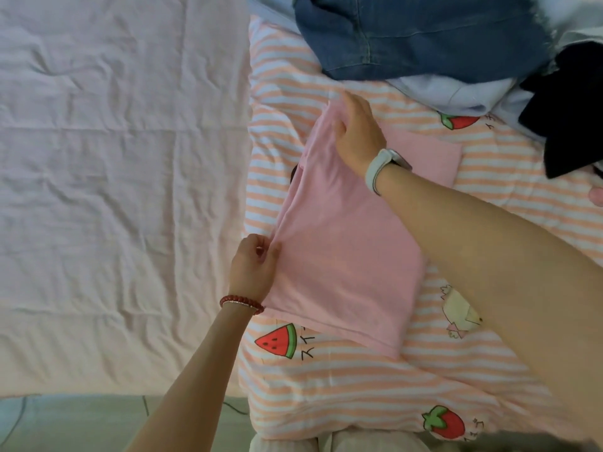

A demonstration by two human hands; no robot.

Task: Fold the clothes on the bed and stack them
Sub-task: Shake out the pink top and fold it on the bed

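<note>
Pink shirt (346, 249) half-folded on striped quilt (342, 380), left hand (253, 272) pinching near corner, right hand (357, 133) pinching far corner; advisable to keep edge taut and aligned, then lay flat before pressing crease.

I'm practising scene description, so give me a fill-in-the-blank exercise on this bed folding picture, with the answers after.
1. Both hands hold a soft cotton garment coloured ____.
2. The left hand, which pinches its edge, has a beaded bracelet coloured ____ at the wrist.
3. The right hand has a ____ strapped at the wrist.
4. The blue denim jeans lie on a ____ quilt.

Missing words: pink; red; watch; striped
</note>
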